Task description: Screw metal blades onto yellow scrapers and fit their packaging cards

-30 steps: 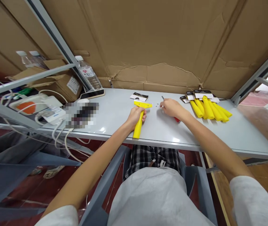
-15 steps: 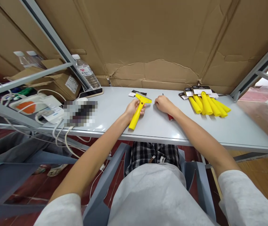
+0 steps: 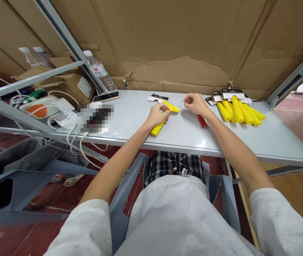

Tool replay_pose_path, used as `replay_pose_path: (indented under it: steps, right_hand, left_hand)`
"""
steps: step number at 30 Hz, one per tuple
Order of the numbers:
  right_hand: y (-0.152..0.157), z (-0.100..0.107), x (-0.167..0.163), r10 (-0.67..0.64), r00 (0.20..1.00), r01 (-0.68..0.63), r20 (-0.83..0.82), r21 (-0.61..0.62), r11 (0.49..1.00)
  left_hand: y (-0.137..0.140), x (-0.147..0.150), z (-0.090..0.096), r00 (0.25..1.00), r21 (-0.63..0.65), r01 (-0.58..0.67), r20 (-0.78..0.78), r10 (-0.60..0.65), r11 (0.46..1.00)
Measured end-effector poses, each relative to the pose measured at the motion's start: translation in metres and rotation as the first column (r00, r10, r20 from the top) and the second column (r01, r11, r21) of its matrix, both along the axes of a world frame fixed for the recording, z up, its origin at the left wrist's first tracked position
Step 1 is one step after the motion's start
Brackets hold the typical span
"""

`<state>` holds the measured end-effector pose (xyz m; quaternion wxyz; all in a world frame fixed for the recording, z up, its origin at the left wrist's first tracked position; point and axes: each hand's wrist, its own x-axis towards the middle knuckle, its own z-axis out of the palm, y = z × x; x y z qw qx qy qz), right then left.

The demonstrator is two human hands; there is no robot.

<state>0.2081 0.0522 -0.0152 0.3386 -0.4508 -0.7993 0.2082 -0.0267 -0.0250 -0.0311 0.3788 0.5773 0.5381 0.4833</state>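
A yellow scraper (image 3: 158, 128) with a T-shaped head is in my left hand (image 3: 158, 114), its handle slanting toward the table's front edge. My left fingers close over it just below the head and cover part of the handle. My right hand (image 3: 195, 103) is a little to the right, thumb and fingertips pinched together; anything between them is too small to make out. Partly behind the right wrist, a red handle (image 3: 202, 121), apparently a screwdriver's, lies on the table. A black and white card (image 3: 158, 97) lies behind the scraper.
Several yellow scrapers (image 3: 237, 110) with cards lie fanned at the right of the white table (image 3: 130, 121). A phone (image 3: 106, 96), a water bottle (image 3: 102, 76), cables and a cardboard box (image 3: 78, 85) are at the left. A cardboard sheet (image 3: 167, 39) stands behind.
My right hand has risen off the tabletop and moved right, fingertips pinched, exposing more of the red handle. My left hand has turned over, rotating the scraper. The view has shifted slightly.
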Motion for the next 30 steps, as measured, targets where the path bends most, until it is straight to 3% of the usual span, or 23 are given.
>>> replay_pose_path:
  steps: [3, 7, 12, 21, 30]
  right_hand:
    - [-0.002, -0.002, -0.006, 0.079, 0.988, -0.085, -0.131, -0.04, 0.996]
    - [-0.01, -0.004, -0.016, 0.179, 0.975, -0.188, -0.132, -0.063, 0.98]
    - [-0.018, -0.003, -0.019, 0.204, 0.975, -0.211, -0.09, -0.078, 0.974]
    - [-0.018, -0.007, -0.023, 0.286, 0.957, -0.289, -0.046, -0.06, 0.955]
    - [-0.021, 0.001, -0.02, 0.281, 0.959, -0.278, 0.026, -0.095, 0.956]
  left_hand:
    - [-0.002, 0.002, 0.001, 0.998, 0.027, -0.005, -0.067, 0.007, 1.0]
    - [-0.008, 0.004, 0.004, 0.986, 0.071, -0.003, -0.165, 0.015, 0.998]
    - [-0.018, 0.008, 0.009, 0.961, 0.132, 0.025, -0.275, 0.013, 0.991]
    - [-0.024, 0.009, 0.008, 0.963, 0.14, 0.036, -0.269, 0.003, 0.99]
    - [-0.03, 0.01, 0.012, 0.934, 0.143, 0.046, -0.358, 0.008, 0.989]
